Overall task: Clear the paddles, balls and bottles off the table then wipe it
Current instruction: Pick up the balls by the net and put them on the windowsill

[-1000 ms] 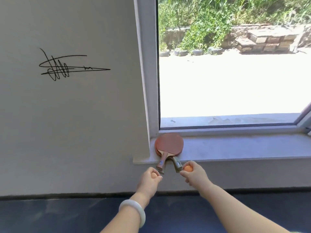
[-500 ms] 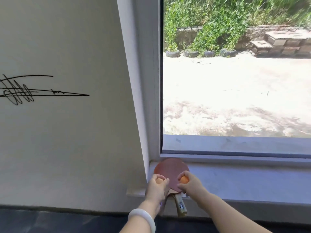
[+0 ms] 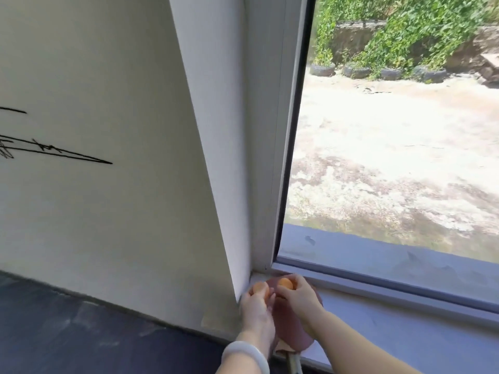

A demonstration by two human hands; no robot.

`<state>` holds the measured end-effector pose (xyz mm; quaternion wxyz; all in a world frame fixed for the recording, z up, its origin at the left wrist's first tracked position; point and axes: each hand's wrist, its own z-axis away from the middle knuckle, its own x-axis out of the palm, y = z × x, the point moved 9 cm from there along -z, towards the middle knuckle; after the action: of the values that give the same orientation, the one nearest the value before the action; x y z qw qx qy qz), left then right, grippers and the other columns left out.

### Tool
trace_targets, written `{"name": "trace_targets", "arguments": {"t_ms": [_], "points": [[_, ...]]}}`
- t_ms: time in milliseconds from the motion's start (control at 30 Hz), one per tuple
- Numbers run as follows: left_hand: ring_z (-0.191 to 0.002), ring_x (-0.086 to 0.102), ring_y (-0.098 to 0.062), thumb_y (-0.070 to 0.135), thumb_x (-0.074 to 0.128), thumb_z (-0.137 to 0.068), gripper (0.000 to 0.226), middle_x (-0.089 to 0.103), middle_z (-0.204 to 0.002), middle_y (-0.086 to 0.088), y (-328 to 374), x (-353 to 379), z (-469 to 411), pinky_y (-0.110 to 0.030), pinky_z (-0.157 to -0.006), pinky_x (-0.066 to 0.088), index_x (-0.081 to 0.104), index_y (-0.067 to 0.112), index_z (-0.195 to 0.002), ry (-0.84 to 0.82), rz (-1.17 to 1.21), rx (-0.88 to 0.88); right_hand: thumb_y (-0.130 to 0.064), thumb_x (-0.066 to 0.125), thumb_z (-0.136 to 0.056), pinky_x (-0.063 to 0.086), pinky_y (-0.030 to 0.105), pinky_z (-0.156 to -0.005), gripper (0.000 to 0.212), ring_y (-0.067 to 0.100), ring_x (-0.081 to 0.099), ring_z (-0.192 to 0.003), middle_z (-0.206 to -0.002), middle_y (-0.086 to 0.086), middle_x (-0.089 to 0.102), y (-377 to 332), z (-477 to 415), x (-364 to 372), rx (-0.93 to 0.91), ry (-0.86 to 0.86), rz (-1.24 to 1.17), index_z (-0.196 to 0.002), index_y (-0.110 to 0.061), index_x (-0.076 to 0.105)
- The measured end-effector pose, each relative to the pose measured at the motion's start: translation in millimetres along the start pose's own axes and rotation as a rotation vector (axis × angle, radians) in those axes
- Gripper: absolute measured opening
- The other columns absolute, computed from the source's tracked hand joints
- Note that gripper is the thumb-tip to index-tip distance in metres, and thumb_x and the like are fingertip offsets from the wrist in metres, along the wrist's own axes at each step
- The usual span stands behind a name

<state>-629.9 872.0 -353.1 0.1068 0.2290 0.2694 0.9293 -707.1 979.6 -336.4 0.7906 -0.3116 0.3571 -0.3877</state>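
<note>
Red-faced paddles [image 3: 290,323] lie stacked on the grey window sill [image 3: 399,344], blades toward the window corner, handles over the front edge. My left hand [image 3: 255,309] pinches an orange ball [image 3: 260,288] at the blade's far left edge, close to the wall corner. My right hand [image 3: 299,295] pinches a second orange ball [image 3: 285,283] just to the right of it, above the blade near the window frame. Both arms cover much of the paddles. No bottles or table are in view.
A white wall [image 3: 108,184] with black scribbled lines fills the left. The window frame [image 3: 272,157] and glass rise behind the sill, with a sunlit yard outside. Dark floor [image 3: 81,333] lies below the wall.
Both hands have carried the orange balls forward from the paddle handles to the far end of the blades by the window corner. The view has moved closer to the sill.
</note>
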Motion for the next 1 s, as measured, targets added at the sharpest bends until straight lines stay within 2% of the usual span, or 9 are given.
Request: {"name": "trace_targets", "arguments": {"t_ms": [67,167,233,300,400,567,633,767,1000], "points": [[-0.072,0.050,-0.019,-0.010,0.048,-0.093,0.016,0.050,-0.077,-0.010,3,5,-8,-0.028,-0.071,0.045,0.055,0.003,-0.086,0.028,0.057,0.056,-0.017,0.068,-0.087,0.047,0.028,-0.082,0.022,0.015,0.060,-0.091,-0.096,0.000,0.065,-2,-15,5,-0.004,0.001,-0.030,-0.107,-0.021,0.061],[-0.088,0.054,-0.022,-0.007,0.050,-0.093,0.015,0.054,-0.090,-0.010,-1,11,-24,-0.033,-0.088,0.047,0.059,0.002,-0.101,0.062,0.167,0.065,-0.011,0.068,-0.087,0.047,0.022,-0.073,0.018,0.012,0.064,-0.081,-0.086,-0.002,0.070,1,-34,16,0.027,-0.016,-0.140,-0.103,-0.019,0.067],[-0.086,0.056,-0.022,-0.006,0.051,-0.094,0.015,0.058,-0.089,-0.011,-5,11,-30,-0.030,-0.081,0.049,0.059,0.001,-0.103,0.095,0.239,0.060,-0.007,0.067,-0.087,0.052,0.024,-0.075,0.018,0.015,0.067,-0.079,-0.082,0.001,0.073,5,-42,22,0.070,-0.017,-0.220,-0.102,-0.016,0.069],[-0.083,0.059,-0.021,-0.004,0.053,-0.094,0.017,0.062,-0.089,-0.011,-10,10,-32,-0.028,-0.069,0.048,0.059,0.001,-0.110,0.138,0.293,0.048,-0.010,0.071,-0.085,0.054,0.033,-0.087,0.019,0.017,0.069,-0.086,-0.089,0.001,0.073,10,-48,24,0.103,-0.003,-0.220,-0.102,-0.017,0.067],[-0.081,0.061,-0.020,0.001,0.052,-0.096,0.022,0.063,-0.098,-0.014,-12,10,-31,-0.025,-0.063,0.051,0.058,0.003,-0.117,0.157,0.314,0.040,-0.009,0.074,-0.082,0.053,0.043,-0.095,0.024,0.022,0.068,-0.095,-0.097,0.003,0.072,13,-52,24,0.126,0.022,-0.217,-0.103,-0.017,0.067],[-0.097,0.057,-0.019,0.001,0.048,-0.098,0.030,0.058,-0.120,-0.015,-10,1,-35,-0.021,-0.081,0.047,0.057,0.000,-0.127,0.187,0.262,0.058,0.003,0.068,-0.082,0.053,0.044,-0.096,0.037,0.023,0.068,-0.095,-0.098,0.006,0.072,16,-55,27,0.134,-0.025,-0.236,-0.112,-0.018,0.065],[-0.096,0.056,-0.019,0.001,0.048,-0.098,0.033,0.057,-0.118,-0.014,-13,-1,-38,-0.023,-0.084,0.047,0.054,0.000,-0.131,0.188,0.253,0.041,0.005,0.066,-0.083,0.052,0.042,-0.096,0.037,0.022,0.067,-0.094,-0.099,0.006,0.072,17,-56,28,0.134,-0.036,-0.247,-0.112,-0.018,0.063],[-0.118,0.052,-0.025,0.003,0.049,-0.099,0.036,0.059,-0.114,-0.011,-20,-2,-43,-0.030,-0.103,0.040,0.051,0.004,-0.134,0.178,0.275,0.003,0.009,0.061,-0.085,0.050,0.036,-0.097,0.036,0.020,0.064,-0.097,-0.104,0.005,0.068,20,-55,27,0.139,-0.042,-0.249,-0.113,-0.013,0.062],[-0.136,0.042,-0.026,0.013,0.050,-0.100,0.039,0.050,-0.140,-0.012,-22,-4,-46,-0.032,-0.110,0.036,0.048,0.005,-0.138,0.143,0.206,-0.045,0.011,0.058,-0.086,0.046,0.028,-0.085,0.039,0.018,0.060,-0.097,-0.105,0.002,0.066,29,-43,18,0.140,-0.016,-0.219,-0.112,-0.017,0.061]]}}
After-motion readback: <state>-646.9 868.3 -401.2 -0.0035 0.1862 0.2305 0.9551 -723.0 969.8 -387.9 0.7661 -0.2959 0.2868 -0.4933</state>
